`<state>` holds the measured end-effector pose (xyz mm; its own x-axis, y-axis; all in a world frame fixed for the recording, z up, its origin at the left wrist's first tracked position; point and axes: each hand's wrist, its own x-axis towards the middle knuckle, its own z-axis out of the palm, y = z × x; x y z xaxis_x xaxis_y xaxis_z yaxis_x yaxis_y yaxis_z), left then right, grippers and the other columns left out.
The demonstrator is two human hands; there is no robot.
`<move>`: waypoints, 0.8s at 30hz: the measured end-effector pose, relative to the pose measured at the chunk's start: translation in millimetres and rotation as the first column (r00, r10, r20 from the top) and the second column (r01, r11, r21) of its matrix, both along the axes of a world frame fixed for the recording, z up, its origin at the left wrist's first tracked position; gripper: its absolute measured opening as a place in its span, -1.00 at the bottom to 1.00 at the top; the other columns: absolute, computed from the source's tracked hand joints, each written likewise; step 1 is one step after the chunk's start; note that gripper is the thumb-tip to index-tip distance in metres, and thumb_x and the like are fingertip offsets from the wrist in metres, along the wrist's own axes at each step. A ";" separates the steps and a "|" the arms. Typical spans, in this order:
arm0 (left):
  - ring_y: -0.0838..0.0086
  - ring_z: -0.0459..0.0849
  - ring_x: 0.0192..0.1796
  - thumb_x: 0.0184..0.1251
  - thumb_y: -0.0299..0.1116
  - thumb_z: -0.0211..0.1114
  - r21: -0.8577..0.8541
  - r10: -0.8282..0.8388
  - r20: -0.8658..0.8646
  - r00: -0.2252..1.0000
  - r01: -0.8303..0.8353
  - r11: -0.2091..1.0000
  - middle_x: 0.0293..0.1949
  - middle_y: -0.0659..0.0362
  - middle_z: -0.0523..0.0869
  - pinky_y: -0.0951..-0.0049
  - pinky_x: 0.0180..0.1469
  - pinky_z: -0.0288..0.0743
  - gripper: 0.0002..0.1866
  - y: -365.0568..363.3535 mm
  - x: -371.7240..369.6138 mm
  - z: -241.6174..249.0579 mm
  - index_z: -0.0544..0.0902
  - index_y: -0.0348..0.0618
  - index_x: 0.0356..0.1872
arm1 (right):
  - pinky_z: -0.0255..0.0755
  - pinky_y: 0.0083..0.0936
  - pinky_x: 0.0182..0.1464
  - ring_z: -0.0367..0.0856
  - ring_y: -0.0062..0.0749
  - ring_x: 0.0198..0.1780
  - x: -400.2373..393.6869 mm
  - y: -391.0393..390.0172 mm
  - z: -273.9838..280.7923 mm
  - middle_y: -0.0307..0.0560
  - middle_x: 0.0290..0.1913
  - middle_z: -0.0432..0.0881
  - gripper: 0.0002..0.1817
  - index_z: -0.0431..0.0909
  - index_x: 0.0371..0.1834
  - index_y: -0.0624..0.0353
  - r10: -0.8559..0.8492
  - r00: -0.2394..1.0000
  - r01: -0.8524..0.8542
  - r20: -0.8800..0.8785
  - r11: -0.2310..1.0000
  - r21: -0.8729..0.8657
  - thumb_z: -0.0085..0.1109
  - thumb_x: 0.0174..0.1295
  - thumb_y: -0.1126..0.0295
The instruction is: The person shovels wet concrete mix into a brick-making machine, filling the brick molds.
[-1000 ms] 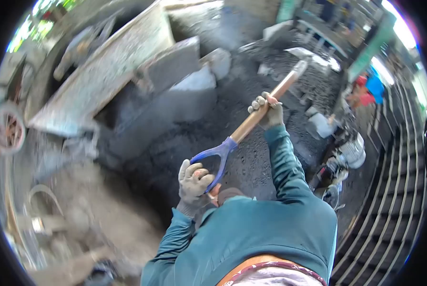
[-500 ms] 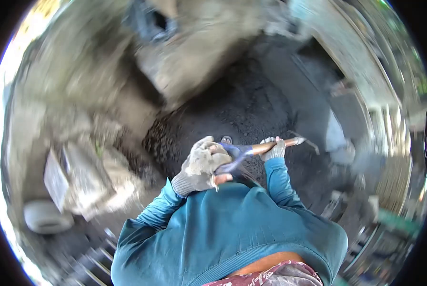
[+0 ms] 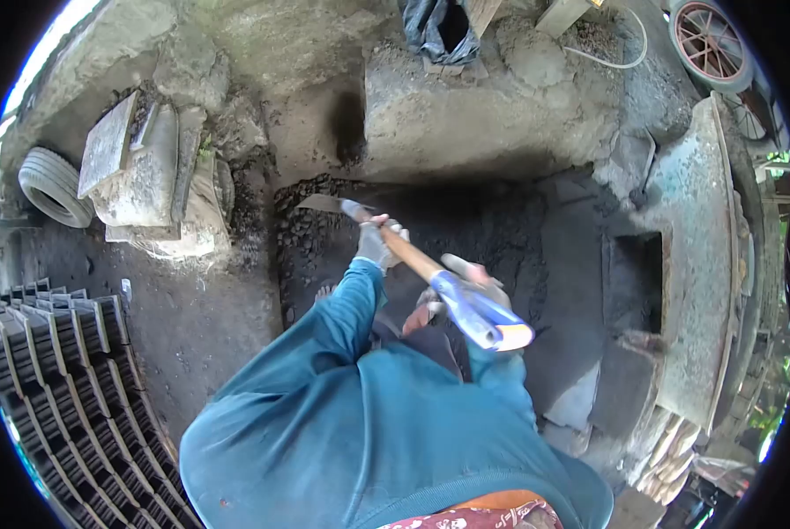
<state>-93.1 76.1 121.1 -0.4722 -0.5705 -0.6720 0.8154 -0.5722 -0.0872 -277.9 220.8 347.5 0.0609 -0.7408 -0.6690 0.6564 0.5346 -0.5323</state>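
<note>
Shovel [image 3: 417, 263] slants over open floor [image 3: 492, 231] near a ledge [image 3: 492, 123], left hand [image 3: 377, 244] clamping it, right hand [image 3: 488, 285] blurred, grip unclear.

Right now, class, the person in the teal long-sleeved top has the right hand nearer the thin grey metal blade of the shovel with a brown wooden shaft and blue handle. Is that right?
No, the side is wrong. The head view shows the pale grey-gloved left hand nearer the thin grey metal blade of the brown-shafted, blue-handled shovel.

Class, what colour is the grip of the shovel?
The grip is mainly blue; it shows best in the head view.
</note>
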 end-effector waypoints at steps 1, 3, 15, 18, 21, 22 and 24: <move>0.27 0.51 -0.52 0.29 -0.24 0.27 -0.103 0.022 -0.046 0.999 -0.026 0.994 -0.55 0.19 0.46 0.12 -0.34 0.54 -0.85 -20.8 5.7 -31.0 0.49 0.02 -0.39 | 0.60 -0.19 0.09 0.66 -0.09 0.04 -32.8 18.6 4.6 0.19 0.10 0.63 -0.52 0.48 0.26 0.37 -0.130 0.991 0.121 -0.040 0.977 -0.174 0.09 0.46 0.21; 0.29 0.49 -0.55 0.38 -0.19 0.20 0.093 0.060 0.387 0.920 -0.104 0.990 -0.54 0.21 0.46 0.11 -0.35 0.54 -0.83 -40.3 -9.5 7.2 0.47 0.03 -0.37 | 0.57 -0.18 0.24 0.67 -0.09 0.17 -92.3 46.9 12.4 0.16 0.18 0.63 -0.38 0.49 0.31 0.34 -0.183 0.978 0.122 -0.098 0.891 -0.438 0.33 0.29 0.15; 0.25 0.55 -0.53 0.42 -0.18 0.28 0.421 0.139 0.195 0.971 -0.211 0.882 -0.53 0.17 0.45 0.09 -0.43 0.59 -0.79 14.9 -136.3 -99.5 0.43 0.03 -0.25 | 0.58 -0.46 -0.51 0.58 -0.47 -0.51 -164.0 34.3 -58.8 -0.12 -0.39 0.57 -0.84 0.53 -0.15 0.29 -0.155 0.708 0.344 -0.689 0.928 0.144 0.22 0.23 0.65; 0.25 0.54 -0.49 0.44 -0.20 0.26 0.450 0.019 0.134 0.991 -0.077 0.890 -0.51 0.19 0.44 0.05 -0.34 0.59 -0.83 7.3 -184.8 -133.1 0.46 0.06 -0.28 | 0.54 -0.39 -0.60 0.51 -0.45 -0.60 -197.3 23.9 -80.3 -0.13 -0.45 0.54 -0.88 0.49 -0.19 0.26 -0.154 0.669 0.416 -0.727 0.888 0.195 0.19 0.25 0.62; 0.29 0.56 -0.42 0.43 -0.22 0.29 0.490 -0.047 0.141 0.989 -0.029 0.871 -0.38 0.22 0.48 0.04 -0.29 0.61 -0.83 -33.0 -227.0 -166.2 0.43 0.13 -0.16 | 0.50 -0.37 -0.65 0.47 -0.47 -0.65 -231.0 -35.4 -95.5 -0.19 -0.55 0.49 -0.93 0.47 -0.20 0.24 -0.063 0.665 0.305 -0.744 0.932 0.194 0.12 0.30 0.58; 0.31 0.54 -0.43 0.42 -0.22 0.31 0.527 -0.023 0.110 0.994 -0.039 0.849 -0.39 0.23 0.47 0.05 -0.26 0.62 -0.81 -51.3 -233.7 -184.6 0.44 0.15 -0.17 | 0.49 -0.37 -0.63 0.45 -0.48 -0.67 -233.6 -67.6 -105.5 -0.21 -0.58 0.47 -0.95 0.49 -0.21 0.21 -0.018 0.612 0.278 -0.790 0.941 0.194 0.11 0.30 0.54; 0.31 0.51 -0.45 0.49 -0.19 0.20 0.498 0.099 0.067 0.993 -0.119 0.859 -0.45 0.23 0.45 0.06 -0.25 0.61 -0.86 -89.6 -235.3 -222.5 0.42 0.14 -0.22 | 0.46 -0.37 -0.61 0.42 -0.49 -0.69 -250.3 -140.3 -129.2 -0.23 -0.60 0.46 -0.96 0.51 -0.24 0.18 0.121 0.544 0.172 -0.831 0.953 0.251 0.09 0.31 0.48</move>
<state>-328.4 -13.5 -101.4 -0.3951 -0.1992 -0.8968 0.8786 -0.3670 -0.3056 -528.3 80.4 218.3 -0.6440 -0.5112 -0.5692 0.0118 0.7373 -0.6755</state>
